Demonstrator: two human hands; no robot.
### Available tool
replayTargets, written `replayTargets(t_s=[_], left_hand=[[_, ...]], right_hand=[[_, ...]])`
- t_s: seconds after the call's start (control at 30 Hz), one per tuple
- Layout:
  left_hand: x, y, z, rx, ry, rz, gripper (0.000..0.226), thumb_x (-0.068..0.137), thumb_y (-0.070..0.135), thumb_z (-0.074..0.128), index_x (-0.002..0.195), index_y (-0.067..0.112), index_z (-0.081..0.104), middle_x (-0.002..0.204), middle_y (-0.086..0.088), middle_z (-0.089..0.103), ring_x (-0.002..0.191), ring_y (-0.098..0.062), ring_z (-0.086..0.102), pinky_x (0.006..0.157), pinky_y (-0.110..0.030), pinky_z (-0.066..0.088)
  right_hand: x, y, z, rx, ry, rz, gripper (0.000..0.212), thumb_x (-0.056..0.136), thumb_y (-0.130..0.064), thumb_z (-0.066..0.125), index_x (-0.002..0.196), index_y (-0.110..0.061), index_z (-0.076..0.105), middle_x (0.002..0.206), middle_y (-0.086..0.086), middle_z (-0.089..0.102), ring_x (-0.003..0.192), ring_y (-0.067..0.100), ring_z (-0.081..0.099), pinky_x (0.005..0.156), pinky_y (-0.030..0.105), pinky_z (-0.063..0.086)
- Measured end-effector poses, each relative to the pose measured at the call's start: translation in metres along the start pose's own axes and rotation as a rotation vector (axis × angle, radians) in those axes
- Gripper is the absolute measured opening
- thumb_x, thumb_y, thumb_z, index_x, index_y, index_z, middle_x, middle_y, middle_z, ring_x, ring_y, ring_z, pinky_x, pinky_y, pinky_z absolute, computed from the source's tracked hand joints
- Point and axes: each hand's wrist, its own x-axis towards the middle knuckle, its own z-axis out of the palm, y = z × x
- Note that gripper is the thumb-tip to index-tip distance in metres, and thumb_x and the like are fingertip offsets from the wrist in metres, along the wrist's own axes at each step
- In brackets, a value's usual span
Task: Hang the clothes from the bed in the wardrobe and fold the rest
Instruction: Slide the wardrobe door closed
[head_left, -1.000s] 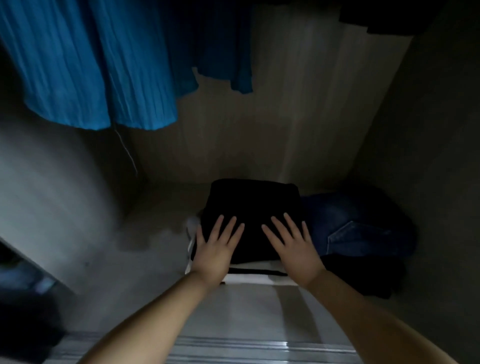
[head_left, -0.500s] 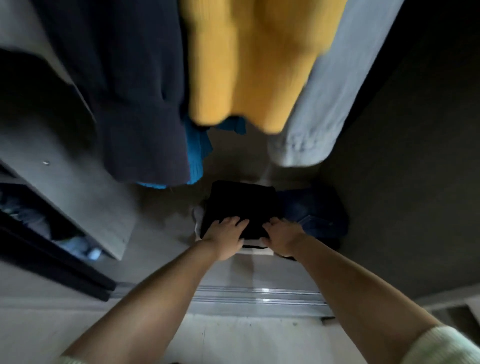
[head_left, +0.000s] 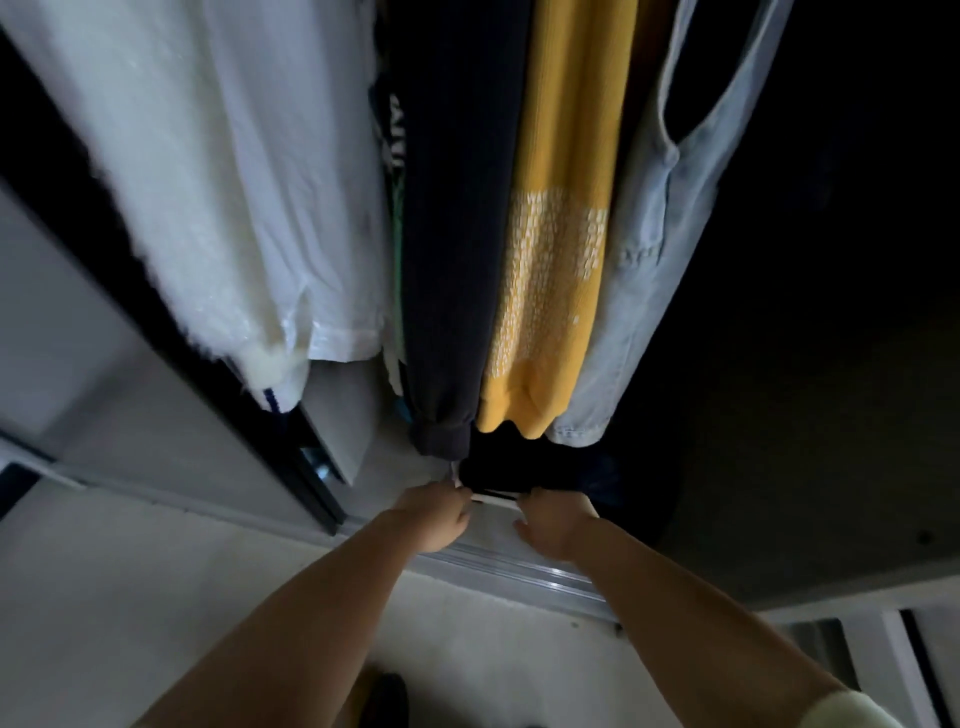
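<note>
On the wardrobe floor (head_left: 498, 525), at about twelve o'clock from my wrists, lies the folded pile (head_left: 498, 475): a black garment on top with a thin white edge showing beneath it. My left hand (head_left: 434, 514) sits at the pile's seven o'clock corner, knuckles up and fingers curled at the white edge; I think that grip is closed on the fabric, though the dim light and blur make it hard to be sure. My right hand (head_left: 553, 519) is at the pile's five o'clock corner, fingers bent downward against the front of the stack, and whether it truly grips the cloth I cannot tell. A dark blue folded piece (head_left: 597, 475) lies just beside the pile at its three o'clock side.

Hanging above, from nine o'clock round to one o'clock of the pile: a white shirt (head_left: 234, 182), a navy sleeve (head_left: 452, 234) whose cuff ends just above the pile, a yellow knit sweater (head_left: 556, 260) with a pale dotted band, and a light denim garment (head_left: 639, 249). The sweater hem and denim hem hang close over the black top layer without clearly touching it.

The metal sliding track (head_left: 519, 569) runs beneath my wrists, at six o'clock from the pile, and a cream sleeve cuff (head_left: 852, 709) shows on my right forearm
</note>
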Motion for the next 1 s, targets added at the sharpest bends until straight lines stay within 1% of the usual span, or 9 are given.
replayTargets(t_s=[0.07,0.17,0.27,0.43,0.53,0.67,0.77,0.9,1.0], left_hand=[[-0.035,0.003,-0.019,-0.024,0.011,-0.043,0.04,0.1,0.028,0.036,0.138,0.015,0.041,0.134,-0.014,0.047,0.117,-0.031,0.05,0.095,-0.038,0.043],[-0.075,0.009,-0.048,-0.045,0.066,-0.081,0.04,0.101,0.026,0.036,0.139,0.016,0.041,0.136,-0.01,0.046,0.12,-0.03,0.05,0.093,-0.035,0.041],[-0.105,0.011,-0.068,0.02,0.127,-0.086,0.039,0.101,0.026,0.035,0.138,0.016,0.044,0.135,-0.01,0.048,0.12,-0.029,0.05,0.092,-0.033,0.041],[-0.155,0.0,-0.081,0.077,0.194,-0.056,0.036,0.099,0.029,0.038,0.13,0.015,0.047,0.129,-0.009,0.051,0.117,-0.029,0.052,0.091,-0.037,0.043],[-0.184,-0.011,-0.088,0.091,0.224,-0.04,0.037,0.098,0.032,0.038,0.131,0.017,0.046,0.126,-0.008,0.051,0.116,-0.028,0.053,0.09,-0.039,0.044],[-0.22,-0.027,-0.111,0.097,0.292,-0.055,0.035,0.098,0.033,0.039,0.128,0.018,0.047,0.122,-0.01,0.052,0.109,-0.031,0.055,0.085,-0.04,0.046],[-0.238,-0.036,-0.138,0.078,0.382,-0.095,0.036,0.097,0.034,0.04,0.129,0.02,0.047,0.124,-0.008,0.052,0.111,-0.03,0.055,0.086,-0.039,0.047],[-0.259,-0.047,-0.168,-0.007,0.525,-0.183,0.038,0.096,0.034,0.041,0.132,0.022,0.048,0.125,-0.003,0.053,0.111,-0.026,0.056,0.089,-0.036,0.047],[-0.269,-0.062,-0.192,-0.108,0.642,-0.244,0.038,0.096,0.028,0.045,0.131,0.016,0.051,0.123,-0.007,0.056,0.109,-0.026,0.057,0.089,-0.033,0.045]], right_hand=[[-0.023,-0.012,-0.022,-0.002,-0.014,-0.053,0.048,0.101,-0.042,0.031,0.135,-0.011,0.044,0.132,0.012,0.05,0.119,0.031,0.05,0.09,0.04,0.045],[-0.054,-0.024,-0.053,-0.03,0.019,-0.1,0.047,0.101,-0.04,0.032,0.135,-0.009,0.042,0.131,0.015,0.049,0.119,0.033,0.049,0.088,0.04,0.044],[-0.078,-0.034,-0.077,-0.017,0.066,-0.08,0.044,0.101,-0.037,0.033,0.134,-0.01,0.043,0.129,0.014,0.049,0.117,0.033,0.05,0.087,0.04,0.044],[-0.12,-0.061,-0.096,0.006,0.106,-0.035,0.041,0.102,-0.034,0.031,0.133,-0.01,0.044,0.128,0.012,0.05,0.115,0.031,0.05,0.088,0.04,0.044],[-0.144,-0.084,-0.108,-0.094,0.125,-0.071,0.036,0.104,-0.021,0.031,0.135,-0.01,0.045,0.131,0.012,0.046,0.119,0.031,0.046,0.088,0.042,0.044],[-0.164,-0.115,-0.127,-0.223,0.183,-0.145,0.031,0.103,-0.018,0.035,0.128,-0.012,0.051,0.132,0.012,0.043,0.116,0.032,0.045,0.079,0.043,0.045],[-0.173,-0.128,-0.158,-0.176,0.241,-0.135,0.034,0.104,-0.025,0.032,0.133,-0.013,0.047,0.13,0.011,0.044,0.115,0.032,0.047,0.082,0.043,0.045],[-0.176,-0.145,-0.197,-0.02,0.358,-0.108,0.038,0.102,-0.035,0.032,0.128,-0.013,0.047,0.124,0.01,0.051,0.111,0.031,0.054,0.083,0.042,0.045],[-0.17,-0.157,-0.227,-0.012,0.449,-0.15,0.039,0.101,-0.038,0.031,0.123,-0.012,0.05,0.122,0.009,0.054,0.111,0.031,0.056,0.079,0.038,0.044]])
